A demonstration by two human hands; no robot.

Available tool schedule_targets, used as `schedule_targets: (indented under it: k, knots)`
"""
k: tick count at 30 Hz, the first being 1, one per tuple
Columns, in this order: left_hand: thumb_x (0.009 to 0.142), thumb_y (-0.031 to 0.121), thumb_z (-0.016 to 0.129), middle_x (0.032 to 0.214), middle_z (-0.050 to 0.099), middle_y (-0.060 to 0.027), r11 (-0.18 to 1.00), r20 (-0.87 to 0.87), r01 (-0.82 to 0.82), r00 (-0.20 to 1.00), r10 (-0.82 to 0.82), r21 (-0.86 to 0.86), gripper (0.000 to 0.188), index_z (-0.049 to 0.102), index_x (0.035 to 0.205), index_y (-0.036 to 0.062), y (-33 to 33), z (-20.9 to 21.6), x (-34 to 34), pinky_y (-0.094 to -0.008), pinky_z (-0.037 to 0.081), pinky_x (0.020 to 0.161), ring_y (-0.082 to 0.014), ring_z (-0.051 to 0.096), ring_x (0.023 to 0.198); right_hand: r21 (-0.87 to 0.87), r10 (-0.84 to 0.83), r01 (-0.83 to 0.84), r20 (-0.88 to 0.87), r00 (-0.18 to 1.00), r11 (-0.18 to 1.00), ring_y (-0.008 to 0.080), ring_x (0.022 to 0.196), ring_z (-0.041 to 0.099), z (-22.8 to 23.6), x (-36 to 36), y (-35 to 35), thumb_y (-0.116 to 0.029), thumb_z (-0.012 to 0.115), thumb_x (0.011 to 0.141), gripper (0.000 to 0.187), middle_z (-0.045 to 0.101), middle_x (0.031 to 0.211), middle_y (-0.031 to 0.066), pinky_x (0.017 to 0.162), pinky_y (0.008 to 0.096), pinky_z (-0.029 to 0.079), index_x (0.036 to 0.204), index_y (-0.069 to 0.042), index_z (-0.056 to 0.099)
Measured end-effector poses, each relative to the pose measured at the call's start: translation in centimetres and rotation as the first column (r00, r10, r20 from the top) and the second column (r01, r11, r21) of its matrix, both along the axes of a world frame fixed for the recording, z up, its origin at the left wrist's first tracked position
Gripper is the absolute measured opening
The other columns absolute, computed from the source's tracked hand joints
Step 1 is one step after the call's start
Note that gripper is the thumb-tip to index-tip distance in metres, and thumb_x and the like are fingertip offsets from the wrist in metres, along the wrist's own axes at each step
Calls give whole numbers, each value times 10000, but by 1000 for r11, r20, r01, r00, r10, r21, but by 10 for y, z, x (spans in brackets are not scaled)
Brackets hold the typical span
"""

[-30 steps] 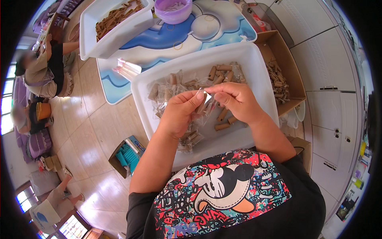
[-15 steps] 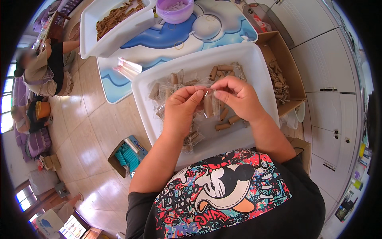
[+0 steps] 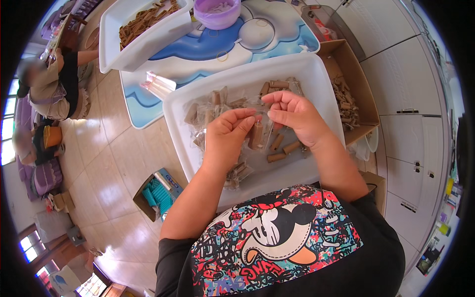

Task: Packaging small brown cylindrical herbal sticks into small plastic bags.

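As the left hand (image 3: 228, 129) pinches a clear bag (image 3: 265, 133) around a brown tube (image 3: 256, 135), the right hand (image 3: 296, 117), thumb and forefinger narrowly parted, is just right of them.

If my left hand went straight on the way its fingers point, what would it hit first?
Your left hand points rightward, so it would probably meet your right hand first, though their depths are hard to compare.

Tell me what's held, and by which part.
The left grip pinches a clear bag by its upper end, a brown tube inside; whether the right grip touches it can't be told.
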State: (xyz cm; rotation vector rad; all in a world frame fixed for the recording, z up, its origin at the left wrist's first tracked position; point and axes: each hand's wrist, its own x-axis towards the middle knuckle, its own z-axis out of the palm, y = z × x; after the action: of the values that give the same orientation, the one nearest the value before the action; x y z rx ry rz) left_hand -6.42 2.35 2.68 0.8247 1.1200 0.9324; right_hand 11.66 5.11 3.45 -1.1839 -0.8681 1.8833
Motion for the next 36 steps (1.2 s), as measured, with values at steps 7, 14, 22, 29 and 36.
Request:
schedule_targets:
  k: [7, 14, 22, 29, 36]
  knots:
    - [865, 83, 545, 925, 642, -89, 999, -89, -41, 995, 44, 35, 207, 578, 1040, -22, 0, 1, 2, -224, 491, 693, -105, 593, 795, 649, -537, 314, 174, 826, 693, 62, 660, 471, -6, -2, 0, -49, 619, 797, 166, 509, 762, -16, 594, 196, 391, 956, -25, 578]
    - [855, 66, 560, 830, 626, -20, 995, -110, 43, 993, -32, 95, 189, 616, 1018, -11, -6, 3, 9, -196, 440, 639, -52, 524, 729, 893, -479, -291, 433, 763, 343, 216, 709, 514, 0, -22, -6, -45, 703, 645, 129, 547, 799, 46, 648, 318, 412, 750, -54, 629]
    - [856, 77, 556, 860, 650, -47, 972, -282, 108, 958, -46, 208, 198, 610, 1010, -36, -12, 10, 14, -207, 456, 688, -73, 558, 777, 417, -474, 384, 137, 870, 824, 141, 691, 522, -11, -16, -5, -151, 602, 815, 110, 568, 720, 11, 644, 285, 425, 775, -49, 589]
    - [869, 73, 536, 911, 642, -57, 992, 12, -120, 993, 120, 35, 148, 596, 976, -9, -3, 12, 5, -208, 472, 671, -90, 581, 795, 134, -304, 320, -128, 944, 938, 48, 641, 472, -13, 15, 1, -210, 524, 889, 180, 551, 747, -7, 574, 174, 368, 899, -43, 591]
    - [874, 83, 538, 919, 633, -58, 994, -32, -84, 996, 87, 68, 146, 578, 974, -15, -2, 14, -1, -221, 495, 673, -97, 587, 796, 261, -62, 18, 162, 985, 965, 27, 641, 462, -9, -11, -12, -188, 618, 830, 199, 560, 762, -38, 574, 177, 378, 938, -21, 620]
